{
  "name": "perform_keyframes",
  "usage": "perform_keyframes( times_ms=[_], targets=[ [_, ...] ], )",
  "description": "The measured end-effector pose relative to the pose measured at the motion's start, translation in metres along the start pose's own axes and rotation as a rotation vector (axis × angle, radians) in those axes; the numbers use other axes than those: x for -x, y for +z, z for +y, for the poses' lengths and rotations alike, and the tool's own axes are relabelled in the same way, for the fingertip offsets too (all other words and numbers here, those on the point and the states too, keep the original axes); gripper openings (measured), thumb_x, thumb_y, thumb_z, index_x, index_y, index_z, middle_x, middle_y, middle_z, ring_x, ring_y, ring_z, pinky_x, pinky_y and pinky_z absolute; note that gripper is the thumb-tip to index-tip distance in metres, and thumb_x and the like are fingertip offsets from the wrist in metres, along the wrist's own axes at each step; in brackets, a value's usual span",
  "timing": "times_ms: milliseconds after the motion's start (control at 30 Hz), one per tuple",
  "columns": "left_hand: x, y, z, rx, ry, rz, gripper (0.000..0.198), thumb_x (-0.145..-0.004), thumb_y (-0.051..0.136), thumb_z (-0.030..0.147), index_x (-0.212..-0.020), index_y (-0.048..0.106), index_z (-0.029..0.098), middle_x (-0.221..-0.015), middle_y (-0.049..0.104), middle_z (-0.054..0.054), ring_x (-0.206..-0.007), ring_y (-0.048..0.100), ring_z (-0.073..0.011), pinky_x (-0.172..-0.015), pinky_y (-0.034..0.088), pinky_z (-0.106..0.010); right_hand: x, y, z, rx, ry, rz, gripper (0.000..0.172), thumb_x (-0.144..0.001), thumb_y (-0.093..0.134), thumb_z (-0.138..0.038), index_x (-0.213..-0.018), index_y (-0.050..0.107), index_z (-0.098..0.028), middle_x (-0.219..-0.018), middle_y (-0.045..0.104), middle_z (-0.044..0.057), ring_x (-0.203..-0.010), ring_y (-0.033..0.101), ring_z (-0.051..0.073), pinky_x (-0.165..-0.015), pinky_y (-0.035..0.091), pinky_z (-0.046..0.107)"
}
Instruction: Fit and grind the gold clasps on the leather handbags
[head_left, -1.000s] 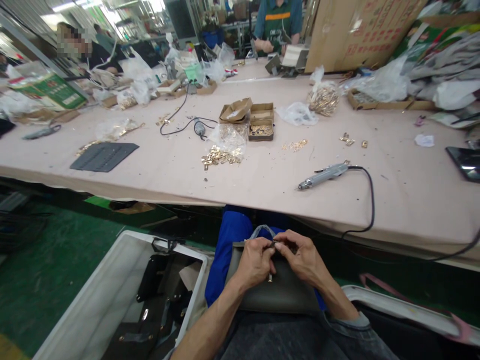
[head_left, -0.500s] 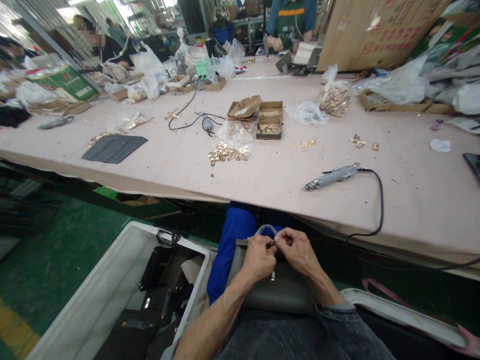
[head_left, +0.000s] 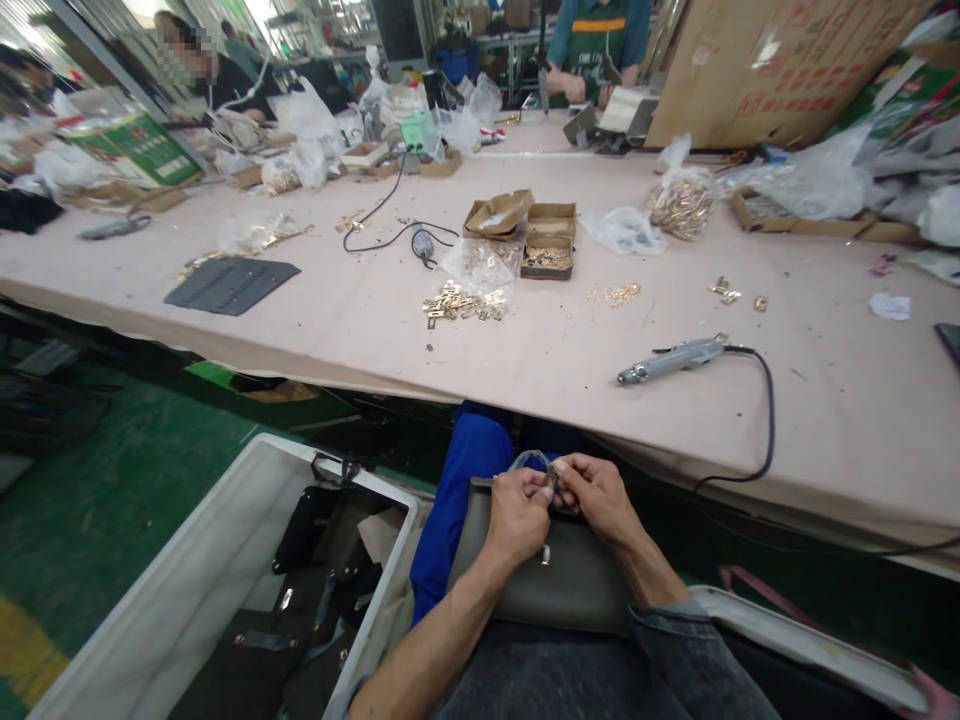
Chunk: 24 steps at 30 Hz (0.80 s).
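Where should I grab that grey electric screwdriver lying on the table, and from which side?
Probably its thick mid-barrel, from above: the electric screwdriver lies flat on the table, bit pointing left, cable leaving its right end.

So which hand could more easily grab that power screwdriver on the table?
Probably the right hand: the screwdriver lies on its side of the table, farther from the left hand. Both pinch the bag at its top.
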<state>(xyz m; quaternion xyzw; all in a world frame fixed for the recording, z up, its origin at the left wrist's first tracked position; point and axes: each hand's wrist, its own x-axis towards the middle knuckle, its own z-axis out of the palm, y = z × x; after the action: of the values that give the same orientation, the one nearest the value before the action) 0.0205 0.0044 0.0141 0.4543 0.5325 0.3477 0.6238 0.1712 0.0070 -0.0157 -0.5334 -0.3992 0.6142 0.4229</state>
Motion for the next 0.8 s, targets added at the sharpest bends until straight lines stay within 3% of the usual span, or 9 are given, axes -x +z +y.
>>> perform_keyframes(
  times_ms=[133,267,367,533,667,800],
  targets=[
    [0.002,-0.001,-0.002,-0.001,-0.011,0.05,0.017,-0.081,0.07,0.029,-0.075,0.071,0.013,-0.061,0.069,-0.007,-0.05,0.062,-0.016,-0.047,0.045,-0.022,0.001,0.003,-0.002,0.149,-0.015,0.03,0.043,-0.087,0.072,-0.057,-0.082,0.068,-0.015,-0.063,0.067,0.004,-0.054,0.059,0.014,-0.051,0.042,0.023],
    [0.005,-0.002,0.001,0.047,-0.002,0.076,0.019,-0.084,0.064,0.029,-0.076,0.07,0.013,-0.06,0.068,-0.006,-0.046,0.059,-0.0142,-0.044,0.041,-0.021,0.0,0.011,-0.006,0.14,0.043,0.131,0.052,-0.088,0.065,-0.065,-0.069,0.061,-0.017,-0.049,0.059,0.001,-0.042,0.047,0.011,-0.043,0.034,0.021],
    [0.003,-0.003,0.0,0.068,0.012,0.112,0.021,-0.085,0.063,0.03,-0.073,0.068,0.014,-0.053,0.064,-0.004,-0.045,0.057,-0.0145,-0.045,0.04,-0.022,-0.002,0.016,-0.014,0.163,0.052,0.129,0.055,-0.089,0.061,-0.068,-0.067,0.059,-0.017,-0.049,0.057,0.001,-0.043,0.049,0.012,-0.045,0.034,0.022],
    [-0.006,-0.005,-0.022,0.101,0.061,0.165,0.02,-0.081,0.062,0.029,-0.069,0.066,0.014,-0.057,0.067,-0.006,-0.056,0.065,-0.0196,-0.055,0.046,-0.026,-0.009,0.025,-0.018,0.37,-0.028,0.085,0.056,-0.092,0.053,-0.068,-0.068,0.06,-0.018,-0.056,0.058,0.001,-0.052,0.054,0.015,-0.052,0.038,0.025],
    [-0.019,-0.011,-0.037,0.075,0.048,0.179,0.018,-0.078,0.062,0.03,-0.07,0.065,0.014,-0.06,0.07,-0.009,-0.056,0.068,-0.0233,-0.055,0.045,-0.029,-0.022,0.03,-0.005,0.589,-0.108,0.204,0.061,-0.091,0.046,-0.07,-0.058,0.056,-0.019,-0.057,0.056,0.002,-0.058,0.053,0.017,-0.056,0.038,0.027],
    [-0.024,-0.019,-0.034,0.075,0.03,0.16,0.014,-0.077,0.062,0.027,-0.072,0.064,0.015,-0.063,0.072,-0.011,-0.058,0.07,-0.0251,-0.055,0.046,-0.03,-0.033,0.034,-0.009,0.711,-0.162,0.247,0.06,-0.092,0.044,-0.067,-0.056,0.056,-0.021,-0.058,0.058,0.003,-0.059,0.054,0.019,-0.058,0.039,0.029]
  ],
)
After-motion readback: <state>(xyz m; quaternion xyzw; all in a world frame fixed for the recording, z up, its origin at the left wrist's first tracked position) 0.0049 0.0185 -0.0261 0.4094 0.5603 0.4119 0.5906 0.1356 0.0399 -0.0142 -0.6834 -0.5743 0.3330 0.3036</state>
